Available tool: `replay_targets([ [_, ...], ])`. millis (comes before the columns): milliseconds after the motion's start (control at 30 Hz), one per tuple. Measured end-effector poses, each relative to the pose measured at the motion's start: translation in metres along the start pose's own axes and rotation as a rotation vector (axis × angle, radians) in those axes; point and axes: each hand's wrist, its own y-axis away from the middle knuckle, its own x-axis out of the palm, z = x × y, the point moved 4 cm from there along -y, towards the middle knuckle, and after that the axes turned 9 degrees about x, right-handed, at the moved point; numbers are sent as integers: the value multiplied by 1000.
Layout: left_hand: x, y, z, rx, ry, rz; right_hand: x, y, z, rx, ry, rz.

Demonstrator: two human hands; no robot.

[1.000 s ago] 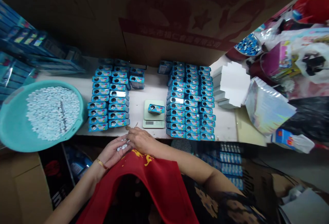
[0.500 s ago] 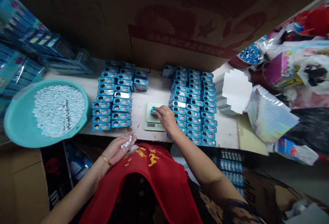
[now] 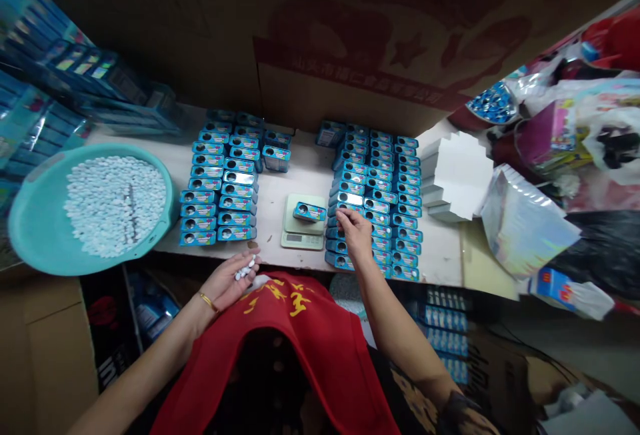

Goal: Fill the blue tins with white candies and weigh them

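My left hand (image 3: pixel 227 282) is cupped palm up by the table's front edge, closed loosely on several small white tablets (image 3: pixel 245 268). My right hand (image 3: pixel 356 228) reaches over the right block of blue tins (image 3: pixel 380 198), its fingertips touching one tin in the nearest column; whether it grips the tin I cannot make out. Just left of that hand, a single blue tin (image 3: pixel 309 211) lies on a small pale green scale (image 3: pixel 302 223). A second block of blue tins (image 3: pixel 220 185) stands left of the scale.
A teal basin (image 3: pixel 30 235) heaped with white tablets sits at the far left. White card stacks (image 3: pixel 457 172) and shiny foil bags (image 3: pixel 525 218) lie to the right. A cardboard wall (image 3: pixel 320 42) backs the table. Blue packets (image 3: pixel 55 82) pile up at the back left.
My right hand went from my left palm to the tin on the scale, then shifted right onto the right block of tins. My left hand stayed cupped with the tablets.
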Motion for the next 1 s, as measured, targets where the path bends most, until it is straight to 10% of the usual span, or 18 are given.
replay_targets([
  [767,10,-8,1,-18,8,43,60,45,73,-671,510,255],
  [933,25,-19,2,-95,104,47,77,63,74,-812,674,510],
  [1000,31,-20,3,-116,114,75,73,52,64,-733,845,389],
])
